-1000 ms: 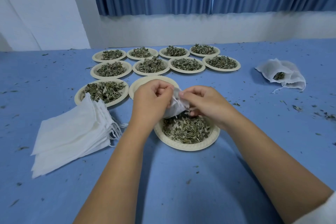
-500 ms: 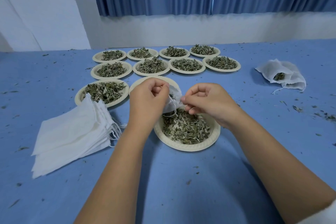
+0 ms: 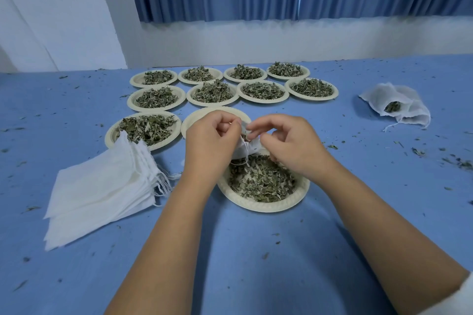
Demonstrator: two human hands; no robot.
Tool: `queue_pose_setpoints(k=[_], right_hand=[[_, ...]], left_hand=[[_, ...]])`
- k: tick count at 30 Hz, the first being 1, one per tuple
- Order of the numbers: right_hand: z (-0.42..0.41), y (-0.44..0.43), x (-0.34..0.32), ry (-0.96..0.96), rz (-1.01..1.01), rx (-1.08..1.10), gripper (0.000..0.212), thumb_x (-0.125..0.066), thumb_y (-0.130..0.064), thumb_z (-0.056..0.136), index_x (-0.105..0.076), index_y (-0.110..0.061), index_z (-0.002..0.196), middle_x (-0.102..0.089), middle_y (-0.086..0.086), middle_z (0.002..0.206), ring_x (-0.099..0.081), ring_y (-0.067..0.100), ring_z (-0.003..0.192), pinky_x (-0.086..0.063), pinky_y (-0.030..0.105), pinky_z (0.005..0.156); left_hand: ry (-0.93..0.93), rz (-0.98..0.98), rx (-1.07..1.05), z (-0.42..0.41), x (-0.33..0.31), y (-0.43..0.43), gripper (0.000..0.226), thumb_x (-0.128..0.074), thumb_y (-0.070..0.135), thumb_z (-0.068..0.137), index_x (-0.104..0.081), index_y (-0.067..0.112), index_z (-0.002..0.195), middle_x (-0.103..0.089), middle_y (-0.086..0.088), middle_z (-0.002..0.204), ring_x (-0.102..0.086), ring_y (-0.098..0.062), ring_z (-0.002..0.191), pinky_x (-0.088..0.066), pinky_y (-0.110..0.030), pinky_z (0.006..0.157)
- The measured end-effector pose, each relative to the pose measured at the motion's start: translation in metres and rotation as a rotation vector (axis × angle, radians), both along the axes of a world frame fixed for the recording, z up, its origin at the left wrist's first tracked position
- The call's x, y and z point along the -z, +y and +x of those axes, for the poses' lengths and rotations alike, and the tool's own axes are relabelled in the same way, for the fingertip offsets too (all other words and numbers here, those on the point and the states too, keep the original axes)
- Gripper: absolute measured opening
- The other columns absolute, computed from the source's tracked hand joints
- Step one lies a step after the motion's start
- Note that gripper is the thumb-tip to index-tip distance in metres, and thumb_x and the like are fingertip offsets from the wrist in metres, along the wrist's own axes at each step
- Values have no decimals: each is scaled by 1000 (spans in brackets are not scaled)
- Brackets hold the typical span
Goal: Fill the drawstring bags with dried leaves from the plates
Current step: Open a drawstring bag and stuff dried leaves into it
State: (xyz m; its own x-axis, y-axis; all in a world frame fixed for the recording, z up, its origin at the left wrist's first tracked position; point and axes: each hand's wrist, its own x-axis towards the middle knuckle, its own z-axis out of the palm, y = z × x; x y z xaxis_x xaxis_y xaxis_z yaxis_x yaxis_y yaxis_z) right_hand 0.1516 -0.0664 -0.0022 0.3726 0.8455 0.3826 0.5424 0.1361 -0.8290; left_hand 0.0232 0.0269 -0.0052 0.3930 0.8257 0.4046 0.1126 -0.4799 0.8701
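A small white drawstring bag (image 3: pixel 247 149) hangs between my two hands, just above the near plate of dried leaves (image 3: pixel 263 198). My left hand (image 3: pixel 210 143) pinches the bag's top edge from the left. My right hand (image 3: pixel 289 144) pinches the same top edge from the right with thumb and forefinger. The bag's strings dangle onto the leaves. Most of the bag is hidden behind my fingers. A stack of flat empty bags (image 3: pixel 102 192) lies to the left.
Several more plates of dried leaves (image 3: pixel 212 92) stand in rows behind my hands, and an empty plate (image 3: pixel 197 120) sits right behind my left hand. Filled bags (image 3: pixel 395 105) lie at the far right. Leaf crumbs dot the blue table (image 3: pixel 256 263).
My hands have lifted the bag a little higher above the plate. My right hand's fingers have shifted from beside the bag up to its top edge.
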Motion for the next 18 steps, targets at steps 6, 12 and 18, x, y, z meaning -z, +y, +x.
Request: queue_pose_setpoints(k=[6, 12, 18], right_hand=[[23, -3, 0, -352, -354, 52, 14, -67, -21, 81, -63, -33, 86, -61, -18, 90, -53, -4, 69, -43, 23, 72], [19, -3, 5, -530, -624, -46, 54, -77, -49, 75, -59, -36, 124, -51, -10, 110, -48, 10, 105, -42, 27, 90], [13, 1, 10, -477, -554, -68, 23, -78, -33, 80, -72, -33, 102, -67, -9, 105, -57, 9, 95, -48, 28, 85]], left_hand=[[-24, -34, -41, 0, 1, 3, 21, -64, 14, 89, -66, 28, 74, -65, 1, 63, -62, -13, 61, -56, -33, 68], [-8, -35, -38, 0, 1, 3, 22, -64, 13, 88, -66, 29, 73, -63, 5, 61, -63, -15, 63, -58, -42, 71], [1, -35, -35, 1, 1, 1, 19, -64, 14, 89, -68, 27, 75, -65, 2, 64, -66, -21, 68, -58, -44, 73]])
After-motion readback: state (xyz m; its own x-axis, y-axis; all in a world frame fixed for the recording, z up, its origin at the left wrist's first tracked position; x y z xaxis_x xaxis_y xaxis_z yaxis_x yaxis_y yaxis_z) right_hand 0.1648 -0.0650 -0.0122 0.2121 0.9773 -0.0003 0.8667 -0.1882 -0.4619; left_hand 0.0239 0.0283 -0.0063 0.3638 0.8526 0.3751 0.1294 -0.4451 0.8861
